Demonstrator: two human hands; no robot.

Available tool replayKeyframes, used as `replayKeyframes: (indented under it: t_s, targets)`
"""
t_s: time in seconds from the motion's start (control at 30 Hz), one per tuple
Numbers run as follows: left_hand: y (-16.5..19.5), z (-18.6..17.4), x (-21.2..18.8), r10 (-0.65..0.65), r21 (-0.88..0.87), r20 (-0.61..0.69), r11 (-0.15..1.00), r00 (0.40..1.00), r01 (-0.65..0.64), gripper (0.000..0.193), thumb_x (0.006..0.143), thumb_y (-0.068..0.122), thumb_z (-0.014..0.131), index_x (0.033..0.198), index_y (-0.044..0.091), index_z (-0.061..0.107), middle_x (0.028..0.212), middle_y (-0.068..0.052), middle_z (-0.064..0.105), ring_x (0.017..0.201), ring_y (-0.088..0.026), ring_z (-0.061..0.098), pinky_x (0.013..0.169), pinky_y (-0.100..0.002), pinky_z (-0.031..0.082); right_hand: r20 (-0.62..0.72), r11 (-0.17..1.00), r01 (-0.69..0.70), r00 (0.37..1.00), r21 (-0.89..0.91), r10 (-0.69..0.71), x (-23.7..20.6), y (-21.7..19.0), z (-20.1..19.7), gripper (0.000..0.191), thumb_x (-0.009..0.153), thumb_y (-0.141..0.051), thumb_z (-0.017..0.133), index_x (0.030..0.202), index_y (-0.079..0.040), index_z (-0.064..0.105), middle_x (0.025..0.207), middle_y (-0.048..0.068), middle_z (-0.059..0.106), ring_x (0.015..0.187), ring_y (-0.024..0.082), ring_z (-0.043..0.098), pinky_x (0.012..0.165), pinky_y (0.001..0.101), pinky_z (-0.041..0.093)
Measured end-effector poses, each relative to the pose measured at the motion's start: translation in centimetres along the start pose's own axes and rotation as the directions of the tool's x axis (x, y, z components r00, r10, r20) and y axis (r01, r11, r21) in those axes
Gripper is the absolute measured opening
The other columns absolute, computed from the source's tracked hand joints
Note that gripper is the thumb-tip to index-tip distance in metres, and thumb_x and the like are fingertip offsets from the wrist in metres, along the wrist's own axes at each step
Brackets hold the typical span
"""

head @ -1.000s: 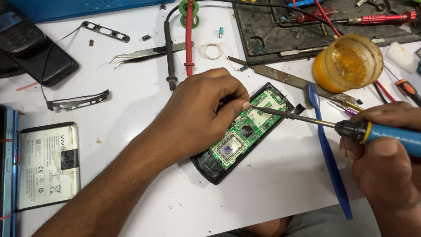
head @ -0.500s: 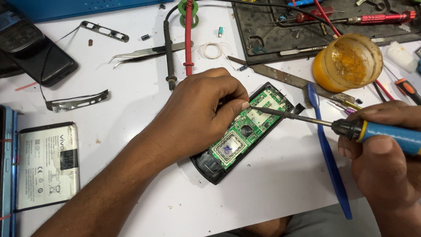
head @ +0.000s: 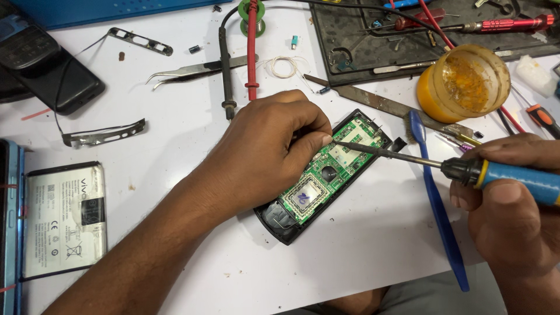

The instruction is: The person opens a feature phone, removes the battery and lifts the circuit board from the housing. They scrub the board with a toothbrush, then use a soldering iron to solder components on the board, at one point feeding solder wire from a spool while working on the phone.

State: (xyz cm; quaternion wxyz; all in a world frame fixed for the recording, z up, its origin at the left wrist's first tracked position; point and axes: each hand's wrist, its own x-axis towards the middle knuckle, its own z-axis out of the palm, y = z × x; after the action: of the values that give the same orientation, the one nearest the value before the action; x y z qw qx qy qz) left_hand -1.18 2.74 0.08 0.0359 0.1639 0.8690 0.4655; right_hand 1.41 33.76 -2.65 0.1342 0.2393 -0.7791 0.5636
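Note:
An opened black phone [head: 326,175] lies on the white table with its green circuit board exposed. My left hand [head: 265,151] rests over its upper left side, fingertips pinched at the board's upper edge, perhaps on a thin wire. My right hand [head: 510,204] grips a soldering iron [head: 484,172] with a blue and yellow handle. Its thin metal tip reaches left to the board, right beside my left fingertips.
A blue plastic pry tool [head: 437,204] lies right of the phone. Behind are an amber flux pot [head: 464,81], a metal blade [head: 385,105], tweezers [head: 198,69], red and black probes [head: 251,52], a dark mat [head: 408,29]. A phone battery [head: 64,216] and dark phone [head: 49,73] lie left.
The soldering iron tip has edged slightly left along the board toward my left fingertips. Both hands otherwise stay in place.

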Motion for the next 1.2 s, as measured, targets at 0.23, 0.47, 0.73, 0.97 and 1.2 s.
replayKeyframes:
  t_s: [0.23,0.47,0.73,0.97,1.2]
  targets:
    - [0.04,-0.02,-0.02,0.016,-0.006,-0.009,1.000,1.000,-0.016,0.016,0.094,0.017,0.067,0.094,0.004,0.075,0.087,-0.006,0.071,0.071,-0.015,0.069,0.064,-0.032,0.056,0.022,1.000,0.008,1.000,-0.030,-0.007,0.01,-0.15,-0.09,0.033,0.107,-0.033,0.054,0.125,-0.005,0.052,0.088,0.015,0.061,0.063,0.012,0.058,0.061,0.0300,0.052]
    - [0.10,-0.03,-0.01,-0.001,0.006,-0.001,1.000,1.000,0.001,0.016,0.094,0.017,0.067,0.094,0.004,0.076,0.087,-0.005,0.071,0.071,-0.015,0.069,0.064,-0.032,0.056,-0.008,0.997,0.006,1.000,-0.075,-0.007,-0.23,-0.20,0.05,0.035,0.108,-0.035,0.053,0.125,-0.004,0.052,0.088,0.016,0.061,0.060,0.013,0.060,0.060,0.0298,0.051]
    - [-0.03,-0.05,-0.07,0.005,0.004,0.000,1.000,1.000,-0.005,0.016,0.094,0.017,0.067,0.093,0.004,0.076,0.086,-0.006,0.071,0.071,-0.015,0.069,0.063,-0.032,0.056,-0.003,0.998,-0.002,1.000,-0.060,0.002,-0.27,-0.05,0.04,0.033,0.108,-0.033,0.053,0.125,-0.005,0.052,0.088,0.015,0.061,0.062,0.014,0.057,0.060,0.0297,0.051]
    - [-0.05,-0.06,-0.07,0.017,0.001,-0.005,1.000,1.000,-0.017,0.016,0.094,0.017,0.067,0.093,0.004,0.076,0.086,-0.006,0.071,0.070,-0.015,0.069,0.063,-0.032,0.055,0.001,1.000,0.003,1.000,-0.008,-0.003,-0.26,0.08,0.01,0.032,0.108,-0.031,0.055,0.126,-0.004,0.053,0.091,0.016,0.061,0.062,0.012,0.059,0.062,0.0305,0.052]
    - [-0.02,-0.04,-0.05,0.007,0.003,-0.004,1.000,1.000,-0.007,0.016,0.094,0.018,0.067,0.094,0.004,0.076,0.087,-0.006,0.071,0.071,-0.015,0.070,0.064,-0.032,0.056,0.001,1.000,-0.009,1.000,-0.025,0.009,-0.26,0.04,-0.10,0.034,0.106,-0.033,0.056,0.124,-0.004,0.052,0.088,0.015,0.061,0.062,0.012,0.060,0.062,0.0298,0.053]
